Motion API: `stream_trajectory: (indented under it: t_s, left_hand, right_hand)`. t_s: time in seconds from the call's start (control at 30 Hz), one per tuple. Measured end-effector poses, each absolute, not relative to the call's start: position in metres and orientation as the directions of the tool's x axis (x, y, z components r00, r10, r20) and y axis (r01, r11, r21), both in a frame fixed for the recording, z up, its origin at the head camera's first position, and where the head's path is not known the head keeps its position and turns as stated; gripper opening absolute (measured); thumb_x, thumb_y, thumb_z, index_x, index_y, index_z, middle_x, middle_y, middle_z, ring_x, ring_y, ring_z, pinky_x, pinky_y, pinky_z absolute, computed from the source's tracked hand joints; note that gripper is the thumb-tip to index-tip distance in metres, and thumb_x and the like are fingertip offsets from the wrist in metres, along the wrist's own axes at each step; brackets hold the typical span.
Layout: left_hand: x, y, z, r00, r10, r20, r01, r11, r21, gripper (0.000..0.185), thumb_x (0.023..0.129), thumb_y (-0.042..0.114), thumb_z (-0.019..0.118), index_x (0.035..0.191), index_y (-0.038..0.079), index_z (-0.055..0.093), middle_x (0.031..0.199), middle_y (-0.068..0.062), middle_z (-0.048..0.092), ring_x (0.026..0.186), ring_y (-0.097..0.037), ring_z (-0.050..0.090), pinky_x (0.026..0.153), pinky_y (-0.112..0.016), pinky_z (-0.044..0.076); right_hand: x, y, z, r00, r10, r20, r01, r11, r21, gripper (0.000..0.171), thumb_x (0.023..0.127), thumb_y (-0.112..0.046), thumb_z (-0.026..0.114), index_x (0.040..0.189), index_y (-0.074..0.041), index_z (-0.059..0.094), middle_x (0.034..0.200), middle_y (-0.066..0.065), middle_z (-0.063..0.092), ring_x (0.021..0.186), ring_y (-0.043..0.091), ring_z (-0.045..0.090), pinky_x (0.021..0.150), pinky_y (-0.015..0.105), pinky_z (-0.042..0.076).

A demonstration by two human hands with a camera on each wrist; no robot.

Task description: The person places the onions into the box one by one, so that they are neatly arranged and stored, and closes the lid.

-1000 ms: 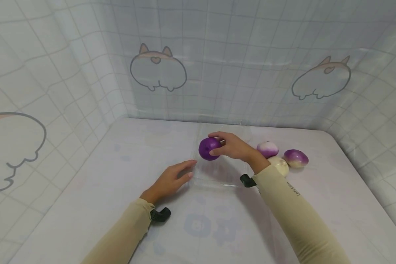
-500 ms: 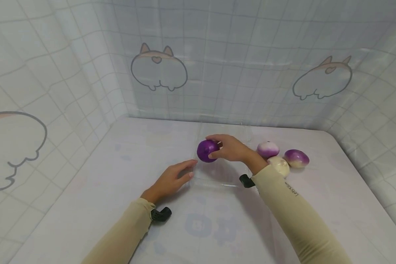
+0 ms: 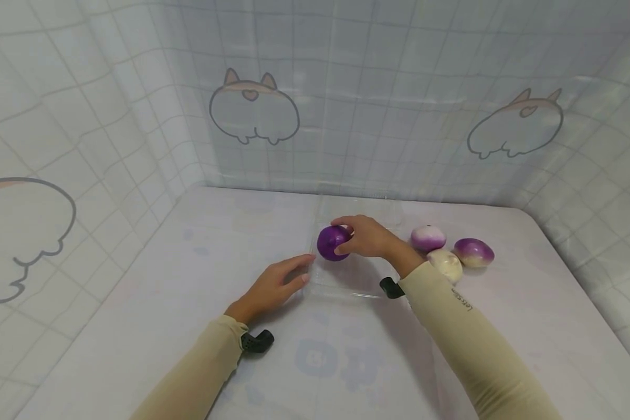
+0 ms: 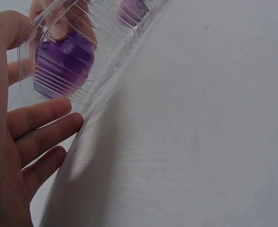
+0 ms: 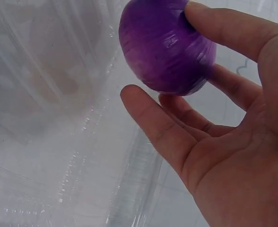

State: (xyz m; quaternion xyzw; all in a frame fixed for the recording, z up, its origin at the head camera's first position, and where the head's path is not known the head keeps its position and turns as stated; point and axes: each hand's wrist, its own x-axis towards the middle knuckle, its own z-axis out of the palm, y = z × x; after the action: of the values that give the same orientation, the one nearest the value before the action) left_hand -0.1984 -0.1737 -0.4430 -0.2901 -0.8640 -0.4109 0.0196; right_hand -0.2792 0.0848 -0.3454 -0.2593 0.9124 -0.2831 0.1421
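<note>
Holding purple onion: right hand, fingers pinching it above clear plastic tray; left hand spread, touching tray's edge.

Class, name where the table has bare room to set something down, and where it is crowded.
Bare: the table left of the left hand, and the near strip between the sleeves. Crowded: the clear tray, the purple onion and three turnips.

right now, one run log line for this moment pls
right hand: grips purple onion over clear tray | left hand: fingers on tray's left edge | beside tray: three pale onions
</note>
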Motion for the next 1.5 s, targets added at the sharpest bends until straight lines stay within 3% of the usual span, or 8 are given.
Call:
stream_trajectory:
  t_s: [0.33,0.7,0.87,1.2,1.5]
  left_hand:
    - [-0.1985,-0.1729,-0.4429,-0.828,0.484,0.283,0.524,0.491,0.696,0.048,0.104,0.035,0.055,0.147,0.015,0.052,0.148,0.004,0.052,0.138,-0.013,0.044,0.115,-0.039,0.034]
    - [-0.1993,-0.1721,-0.4427,-0.831,0.486,0.269,0.519,0.504,0.69,0.048,0.104,0.034,0.055,0.147,0.013,0.052,0.148,0.003,0.051,0.139,-0.014,0.043,0.116,-0.039,0.033]
    - [-0.1986,-0.1725,-0.4423,-0.834,0.486,0.263,0.513,0.506,0.693,0.048,0.104,0.034,0.054,0.147,0.013,0.052,0.149,0.003,0.051,0.14,-0.014,0.042,0.116,-0.039,0.032]
    - [-0.1985,-0.1745,-0.4439,-0.83,0.487,0.271,0.521,0.506,0.687,0.048,0.104,0.036,0.053,0.147,0.015,0.051,0.149,0.004,0.051,0.139,-0.014,0.043,0.116,-0.04,0.033]
    - [-0.1974,-0.1742,-0.4424,-0.831,0.488,0.268,0.519,0.503,0.691,0.048,0.104,0.035,0.054,0.148,0.015,0.051,0.149,0.004,0.051,0.139,-0.014,0.042,0.116,-0.04,0.033]
  right_hand:
    - [-0.2758,0.077,-0.3454,-0.831,-0.537,-0.147,-0.397,0.757,-0.52,0.068,0.084,-0.021,0.08,0.146,-0.013,0.052,0.129,0.018,0.059,0.12,0.033,0.054,0.101,0.05,0.048]
    - [-0.2731,0.0796,-0.3437,-0.821,-0.547,-0.161,-0.413,0.765,-0.495,0.064,0.089,-0.018,0.075,0.146,-0.009,0.05,0.128,0.019,0.059,0.12,0.033,0.055,0.102,0.048,0.048]
    - [-0.2745,0.0785,-0.3448,-0.836,-0.522,-0.167,-0.4,0.79,-0.465,0.064,0.088,-0.022,0.077,0.144,-0.006,0.051,0.131,0.017,0.061,0.121,0.032,0.057,0.103,0.046,0.048]
    - [-0.272,0.0794,-0.3419,-0.855,-0.479,-0.198,-0.394,0.849,-0.352,0.068,0.088,-0.031,0.078,0.146,-0.014,0.049,0.126,0.011,0.065,0.113,0.028,0.061,0.098,0.049,0.049]
    - [-0.2731,0.0792,-0.3445,-0.863,-0.465,-0.199,-0.399,0.867,-0.298,0.071,0.087,-0.034,0.078,0.147,-0.015,0.047,0.137,0.012,0.06,0.12,0.031,0.059,0.099,0.052,0.049]
